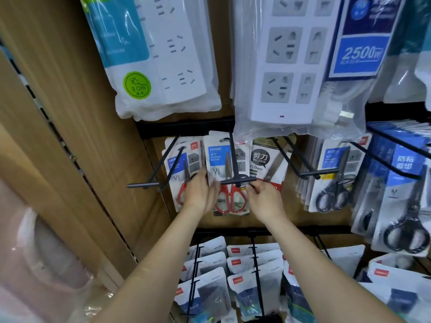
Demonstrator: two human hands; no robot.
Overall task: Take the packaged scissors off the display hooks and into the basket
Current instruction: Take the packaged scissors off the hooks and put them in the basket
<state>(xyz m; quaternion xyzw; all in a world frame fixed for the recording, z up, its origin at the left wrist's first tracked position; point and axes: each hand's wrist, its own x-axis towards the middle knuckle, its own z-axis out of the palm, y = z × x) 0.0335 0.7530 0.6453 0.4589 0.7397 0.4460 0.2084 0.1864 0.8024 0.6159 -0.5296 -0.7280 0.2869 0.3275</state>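
While both hands work at the centre hook (pixel 236 181), the packaged scissors (pixel 229 199) hang on its rod, a red-handled pair sealed to a printed card, in the middle row of the display between a matching pack (pixel 179 169) and a black-handled pack (pixel 333 183). The left hand (pixel 200 192) lays loosely straight fingers against the card's left edge; blur hides whether the thumb closes on it. The right hand (pixel 264 199) curls its fingers narrowly and appears to pinch the right tip of the hook's crossbar. No basket is in view. The pack is judged light and flat, its card stiff but bendable and its plastic face slick. The punched hang hole is the likely weak point, so the best hold is probably a pinch on both side edges, sliding the card straight along the rod and past the crossbar.
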